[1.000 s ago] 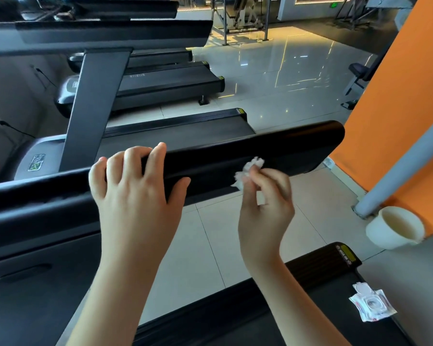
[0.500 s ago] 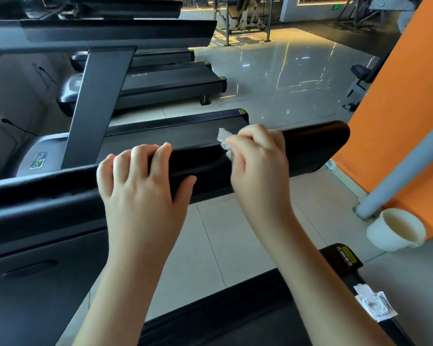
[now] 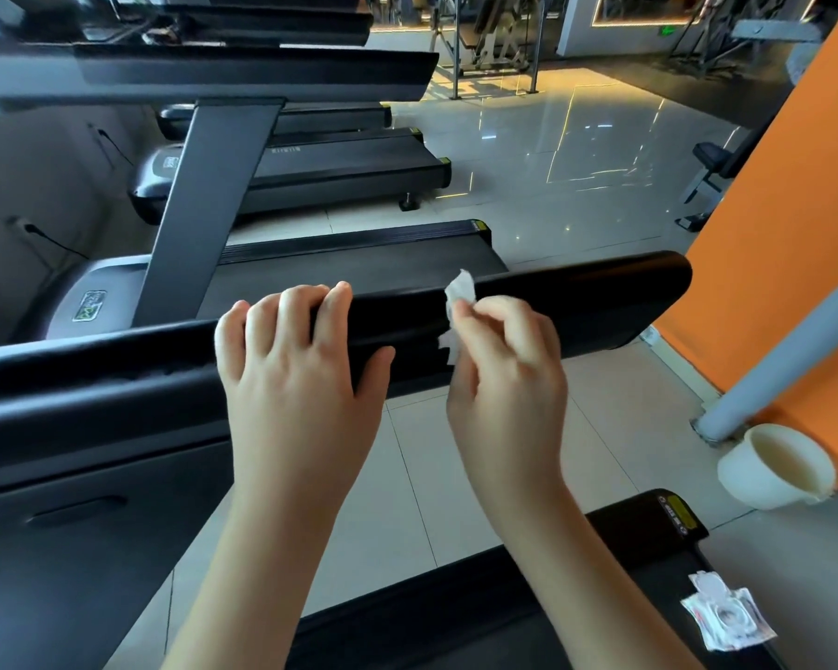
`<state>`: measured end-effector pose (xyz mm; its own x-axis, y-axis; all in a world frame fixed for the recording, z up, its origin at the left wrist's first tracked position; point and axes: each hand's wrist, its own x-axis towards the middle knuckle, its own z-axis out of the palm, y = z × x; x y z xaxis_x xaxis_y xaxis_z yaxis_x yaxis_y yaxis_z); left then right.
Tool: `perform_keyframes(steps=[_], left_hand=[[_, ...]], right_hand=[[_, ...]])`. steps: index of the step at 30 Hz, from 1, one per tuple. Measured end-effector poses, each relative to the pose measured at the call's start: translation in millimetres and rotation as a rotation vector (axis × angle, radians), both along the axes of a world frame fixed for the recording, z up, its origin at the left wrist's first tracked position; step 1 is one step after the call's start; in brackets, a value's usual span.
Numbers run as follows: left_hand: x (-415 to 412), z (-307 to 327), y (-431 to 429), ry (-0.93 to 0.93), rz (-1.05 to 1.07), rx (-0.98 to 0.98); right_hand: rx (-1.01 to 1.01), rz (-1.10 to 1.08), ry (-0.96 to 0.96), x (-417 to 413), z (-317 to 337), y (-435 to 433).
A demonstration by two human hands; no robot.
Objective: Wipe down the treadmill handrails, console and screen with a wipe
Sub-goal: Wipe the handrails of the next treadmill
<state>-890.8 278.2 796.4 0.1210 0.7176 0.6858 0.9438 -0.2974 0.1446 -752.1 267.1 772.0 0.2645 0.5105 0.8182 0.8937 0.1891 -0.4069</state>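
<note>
The handrail (image 3: pixel 576 302) is being gripped by the left hand (image 3: pixel 301 379). Its four fingers are being curled over the top edge and the thumb is being laid against the near face. Just to the right, the wipe (image 3: pixel 460 295) is being pinched by the right hand (image 3: pixel 504 379) between the thumb and curled fingers. The wipe is being held at the rail's near face, with one white corner being raised above the top edge; contact with the rail is not being clearly shown. The hands are being kept near each other but apart. A cup (image 3: pixel 775 466) is being carried by a grey ledge at the right, and a packet (image 3: pixel 726 616) is being borne by the dark deck below.
</note>
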Motion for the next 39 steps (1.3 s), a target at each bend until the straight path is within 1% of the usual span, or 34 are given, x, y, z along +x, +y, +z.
perform_keyframes(steps=[2,5,7,10,12,14,17,18,20,22,23,25,27,32,34,36,39], left_hand=[[-1.5,1.0,-0.5,0.012,-0.006,-0.009],[-5.9,4.7,-2.0,0.004,-0.032,-0.047],[-9.7,4.8,-3.8,0.004,-0.031,-0.065],[-14.9,0.9,-6.6,0.035,0.0,-0.052],[-16.6,-0.3,-6.3,0.034,0.004,-0.039],[-17.3,-0.2,-5.0,0.036,0.0,-0.023],[-17.3,-1.6,-4.7,0.044,0.001,-0.012],[-17.3,-2.3,-5.1,0.046,0.002,-0.009],[-16.7,-3.4,-5.5,0.039,0.009,-0.009],[-17.0,-3.1,-5.5,0.031,0.023,-0.015],[-17.1,-2.9,-5.7,0.03,0.025,-0.017],[-17.1,-2.7,-5.8,0.033,0.021,-0.018],[-17.0,-2.7,-5.5,0.031,0.02,-0.013],[-15.7,-3.1,-5.6,0.021,0.023,-0.005],[-16.0,-3.0,-5.4,0.013,0.024,-0.008],[-15.8,-2.1,-5.5,0.012,0.019,-0.016],[-17.3,0.7,-6.1,0.026,0.014,-0.03]], right_hand=[[0.004,0.059,-0.003,4.9,-1.0,-0.9],[0.057,-0.029,0.099,20.9,-2.1,4.3],[0.054,-0.059,0.192,16.8,-12.7,-0.3],[-0.001,0.073,0.223,-1.4,-35.2,-8.3],[0.011,0.143,0.216,0.2,-40.2,-7.4],[0.041,0.091,0.246,9.0,-41.8,-3.5],[0.066,0.028,0.36,6.4,-47.9,-4.1],[0.061,0.051,0.36,-1.7,-50.0,-5.7],[0.052,0.141,0.287,-17.2,-49.0,-8.9],[0.094,0.202,0.227,-19.7,-40.5,-7.1],[0.127,0.193,0.234,-16.1,-34.9,-4.8],[0.183,0.109,0.311,-8.8,-25.6,0.3],[0.197,0.053,0.362,-8.4,-21.9,1.8],[0.109,0.167,0.15,-12.3,-9.0,1.2],[0.098,0.116,0.118,-3.7,4.6,11.2],[0.075,0.082,0.133,-1.6,16.9,21.4],[0.002,0.169,0.071,-15.8,27.6,29.8]])
